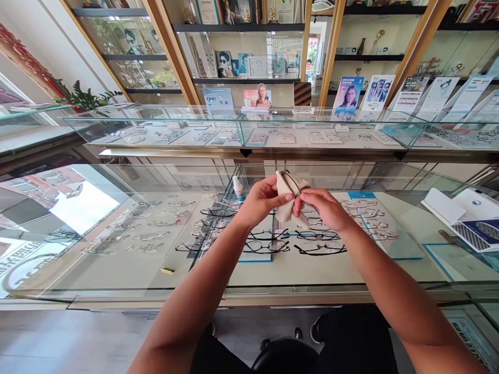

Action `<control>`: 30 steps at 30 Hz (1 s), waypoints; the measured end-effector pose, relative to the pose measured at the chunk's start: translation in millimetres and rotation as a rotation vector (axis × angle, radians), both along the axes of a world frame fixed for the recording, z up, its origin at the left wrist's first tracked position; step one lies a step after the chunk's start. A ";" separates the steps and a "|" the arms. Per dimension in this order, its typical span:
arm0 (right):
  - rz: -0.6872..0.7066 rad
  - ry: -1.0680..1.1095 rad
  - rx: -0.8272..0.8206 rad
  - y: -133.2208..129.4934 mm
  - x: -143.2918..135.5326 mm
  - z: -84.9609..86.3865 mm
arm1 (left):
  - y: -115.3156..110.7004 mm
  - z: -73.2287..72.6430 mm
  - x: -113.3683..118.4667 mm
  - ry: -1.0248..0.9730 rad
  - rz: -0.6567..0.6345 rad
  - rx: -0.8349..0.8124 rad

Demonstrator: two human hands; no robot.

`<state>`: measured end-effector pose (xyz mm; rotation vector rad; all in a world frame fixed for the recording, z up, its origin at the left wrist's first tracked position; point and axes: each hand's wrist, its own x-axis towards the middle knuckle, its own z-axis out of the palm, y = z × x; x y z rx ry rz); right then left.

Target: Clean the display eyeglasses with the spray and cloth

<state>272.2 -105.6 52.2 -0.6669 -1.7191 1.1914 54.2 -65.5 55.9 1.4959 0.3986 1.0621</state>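
Above the glass counter, my left hand (262, 201) pinches a cream cleaning cloth (286, 212) between thumb and fingers. A thin dark rim or temple of what look like eyeglasses (290, 182) shows within the folds; the cloth covers the rest. My right hand (325, 206) is closed at the other side, its fingertips gripping the cloth and the thin frame together. Just left of my left hand stands a small white spray bottle (237, 188) on the glass. Beneath both hands, rows of eyeglasses (322, 249) lie inside the display case.
An open white case (463, 208) sits on the counter (218, 296) at the right. A small yellow object (167, 270) shows at the left. Across from me is a second glass showcase (156, 124), with cards and shelves behind. A dark round seat (286, 356) is below.
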 end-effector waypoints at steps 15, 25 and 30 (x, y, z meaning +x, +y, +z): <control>0.080 -0.029 -0.027 -4.6 -13.0 -10.6 | -21.9 2.0 11.2 -0.045 0.187 0.016; 0.032 0.052 -0.028 3.1 -0.3 -3.2 | 5.4 5.3 -12.3 0.062 0.003 0.064; 0.017 0.067 -0.056 3.6 -3.8 -6.2 | -1.3 4.9 -3.0 0.011 0.015 0.049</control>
